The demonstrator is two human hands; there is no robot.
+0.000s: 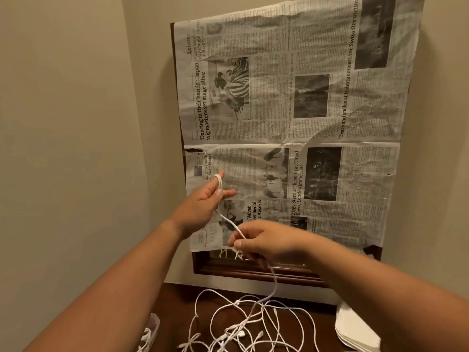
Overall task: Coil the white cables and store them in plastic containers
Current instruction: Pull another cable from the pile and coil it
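Observation:
My left hand (203,201) is raised in front of the newspaper, with a white cable (229,222) looped around its extended fingers. From there the cable runs down to my right hand (264,243), which pinches it between thumb and fingers. Below my right hand the same cable hangs down to a tangled pile of white cables (251,323) on the dark wooden table (182,295). A clear plastic container (149,331) with some white cable inside shows partly behind my left forearm at the lower left.
A large framed panel (243,269) covered with newspaper (291,123) leans against the beige wall behind the table. A stack of white paper or cloth (355,329) lies at the table's right edge.

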